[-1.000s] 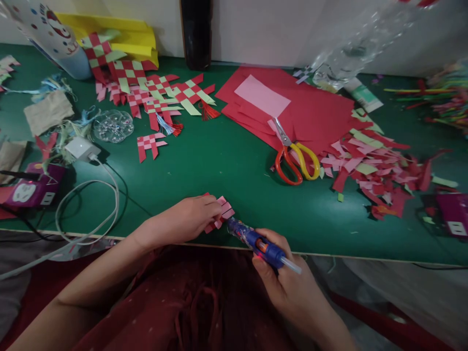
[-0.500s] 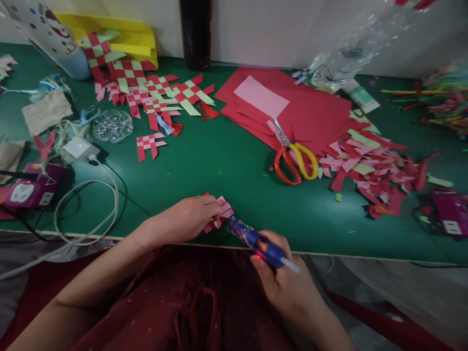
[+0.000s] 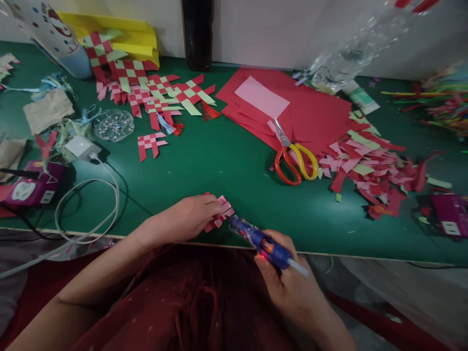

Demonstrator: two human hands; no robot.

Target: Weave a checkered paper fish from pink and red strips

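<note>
A view from above of a person seated at a green desk (image 3: 226, 165). The left hand (image 3: 186, 219) lies palm down near the desk's front edge, its fingers (image 3: 214, 210) pressed together on top of a small red-and-pink woven paper piece (image 3: 222, 212), holding it flat; most of the piece is hidden under the fingers and only its right end pokes out past the fingertips. The right hand (image 3: 288, 282), just off the desk edge, has its fingers (image 3: 263, 267) curled tightly around a blue glue pen (image 3: 261, 241) with a small red light glowing on its body. The pen's tip points up and to the left and sits just beside the exposed end of the woven piece; whether it touches cannot be told. Beyond the right fingers, further up the desk, orange-and-yellow scissors (image 3: 294, 156) lie on the edge of a stack of red paper sheets (image 3: 314, 112), with a heap of red, pink and pale green paper scraps (image 3: 369, 165) to their right. Well beyond the left fingers, a cluster of finished woven pieces (image 3: 153, 90) is spread out. To the left of that hand, a white charger (image 3: 81, 147) trails a looping cable (image 3: 109, 195).
</note>
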